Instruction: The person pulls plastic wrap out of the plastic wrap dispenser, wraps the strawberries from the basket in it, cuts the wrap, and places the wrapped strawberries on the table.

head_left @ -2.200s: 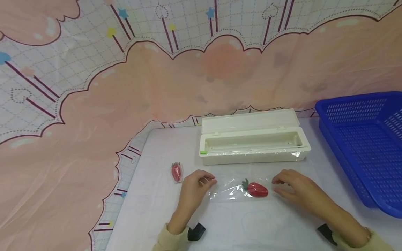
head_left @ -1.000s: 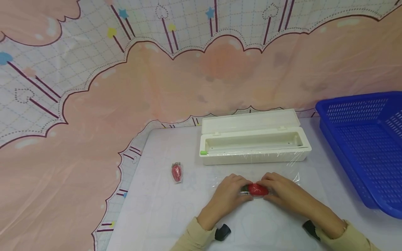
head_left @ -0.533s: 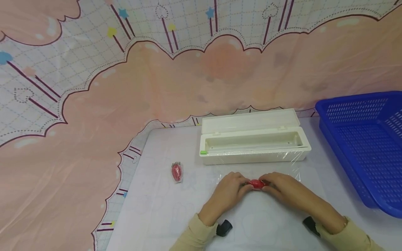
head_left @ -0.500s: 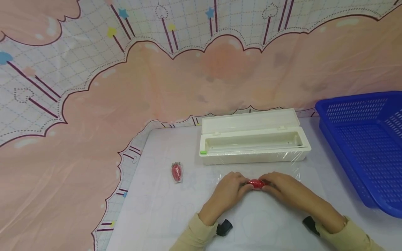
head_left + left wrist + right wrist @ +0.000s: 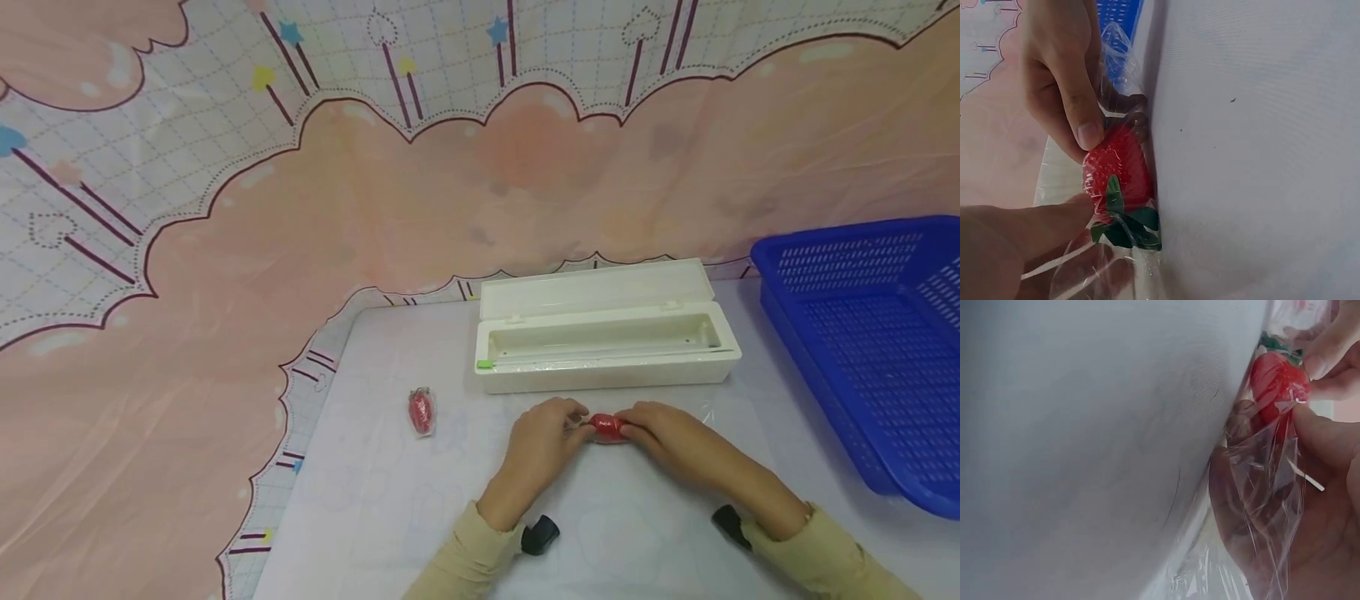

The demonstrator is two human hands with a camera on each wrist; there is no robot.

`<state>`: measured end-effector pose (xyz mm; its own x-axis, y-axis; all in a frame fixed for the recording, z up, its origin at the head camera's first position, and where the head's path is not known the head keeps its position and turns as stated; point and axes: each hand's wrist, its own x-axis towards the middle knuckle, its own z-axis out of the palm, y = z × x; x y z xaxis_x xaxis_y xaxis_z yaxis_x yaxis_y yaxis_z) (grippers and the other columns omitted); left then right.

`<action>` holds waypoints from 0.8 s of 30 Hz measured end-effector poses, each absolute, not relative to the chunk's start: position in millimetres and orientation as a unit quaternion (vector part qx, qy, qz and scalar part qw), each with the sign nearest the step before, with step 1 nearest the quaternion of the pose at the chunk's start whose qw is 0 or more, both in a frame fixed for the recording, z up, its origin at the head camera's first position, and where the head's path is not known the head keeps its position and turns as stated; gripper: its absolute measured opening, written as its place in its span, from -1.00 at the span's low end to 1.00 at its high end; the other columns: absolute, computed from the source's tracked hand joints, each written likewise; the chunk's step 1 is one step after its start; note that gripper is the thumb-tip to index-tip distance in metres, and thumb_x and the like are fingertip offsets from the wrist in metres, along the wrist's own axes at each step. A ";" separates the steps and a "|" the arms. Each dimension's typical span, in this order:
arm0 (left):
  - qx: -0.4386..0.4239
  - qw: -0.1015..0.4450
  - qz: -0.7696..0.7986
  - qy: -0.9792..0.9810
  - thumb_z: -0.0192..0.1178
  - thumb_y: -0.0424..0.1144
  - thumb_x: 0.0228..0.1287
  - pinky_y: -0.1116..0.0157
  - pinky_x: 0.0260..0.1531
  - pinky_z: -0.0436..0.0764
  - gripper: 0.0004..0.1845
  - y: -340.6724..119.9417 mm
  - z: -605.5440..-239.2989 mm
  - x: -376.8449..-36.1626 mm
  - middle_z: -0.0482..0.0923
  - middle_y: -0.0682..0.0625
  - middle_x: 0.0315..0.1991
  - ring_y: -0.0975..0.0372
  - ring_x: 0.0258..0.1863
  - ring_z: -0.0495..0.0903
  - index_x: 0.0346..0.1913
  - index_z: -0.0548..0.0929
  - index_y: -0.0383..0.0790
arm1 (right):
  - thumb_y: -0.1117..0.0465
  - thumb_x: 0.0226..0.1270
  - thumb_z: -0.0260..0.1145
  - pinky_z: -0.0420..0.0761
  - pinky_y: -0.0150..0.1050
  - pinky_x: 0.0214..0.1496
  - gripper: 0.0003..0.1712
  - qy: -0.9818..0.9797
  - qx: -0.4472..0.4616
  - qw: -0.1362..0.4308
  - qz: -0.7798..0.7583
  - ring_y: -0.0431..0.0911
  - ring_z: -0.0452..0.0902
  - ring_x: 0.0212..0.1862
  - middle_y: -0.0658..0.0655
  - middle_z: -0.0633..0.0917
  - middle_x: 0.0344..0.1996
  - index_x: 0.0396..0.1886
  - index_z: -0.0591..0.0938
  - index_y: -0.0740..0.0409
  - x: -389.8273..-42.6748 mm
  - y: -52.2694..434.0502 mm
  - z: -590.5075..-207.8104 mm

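Observation:
Between my hands a red strawberry [image 5: 607, 427] with green leaves [image 5: 1130, 226] is rolled in clear plastic wrap [image 5: 1266, 500]. My left hand [image 5: 536, 442] grips its leafy end, the thumb against the red side and the other fingers behind the wrap. At the pointed end my right hand [image 5: 678, 437] pinches the strawberry between thumb and fingers. Loose wrap trails past both ends, over the right palm in the right wrist view. A second wrapped strawberry [image 5: 422, 412] lies on the table to the left.
Just beyond my hands stands a long white wrap dispenser box [image 5: 607, 377], its lid [image 5: 596, 289] raised and a green slider [image 5: 485, 364] at its left end. A blue plastic basket [image 5: 825, 379] sits on the right. Patterned cloth [image 5: 450, 200] hangs behind the white table [image 5: 375, 508].
Both hands have come together from either side of the flat wrap and taken hold of the strawberry. It has been rolled away from me, towards the box, and wrap now covers it.

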<state>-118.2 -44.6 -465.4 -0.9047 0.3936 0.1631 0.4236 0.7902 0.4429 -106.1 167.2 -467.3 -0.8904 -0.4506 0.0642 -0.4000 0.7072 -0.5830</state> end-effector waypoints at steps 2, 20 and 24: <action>-0.222 0.039 -0.235 -0.946 0.42 -0.10 0.19 0.42 -0.21 0.61 -0.75 -44.4 -463.0 -118.1 0.73 0.12 -0.19 0.34 -0.18 0.68 -0.09 0.76 -0.07 | 0.16 0.48 0.19 0.63 0.04 0.03 -0.73 0.922 -0.221 0.056 -0.312 0.00 0.66 -0.06 -0.01 0.73 -0.19 0.01 0.71 0.15 -108.5 166.5 -466.2; -0.310 0.040 -0.183 -0.932 0.40 -0.11 0.20 0.41 0.06 0.56 -0.64 -34.4 -466.2 -133.1 0.70 0.11 -0.03 0.27 0.02 0.62 0.05 0.75 -0.10 | 0.20 0.30 0.39 0.51 -0.29 -0.39 -0.89 0.931 -0.152 0.020 -0.332 -0.22 0.57 -0.40 -0.03 0.74 -0.47 -0.31 0.76 0.16 -123.6 160.6 -465.4; -0.307 0.052 -0.183 -0.932 0.40 -0.14 0.20 0.39 0.08 0.56 -0.65 -34.1 -468.6 -133.2 0.70 0.10 -0.04 0.26 0.02 0.62 0.05 0.75 -0.11 | 0.20 0.27 0.42 0.52 -0.29 -0.41 -0.89 0.932 -0.145 0.007 -0.332 -0.21 0.58 -0.42 -0.03 0.75 -0.48 -0.34 0.78 0.15 -125.0 159.5 -464.1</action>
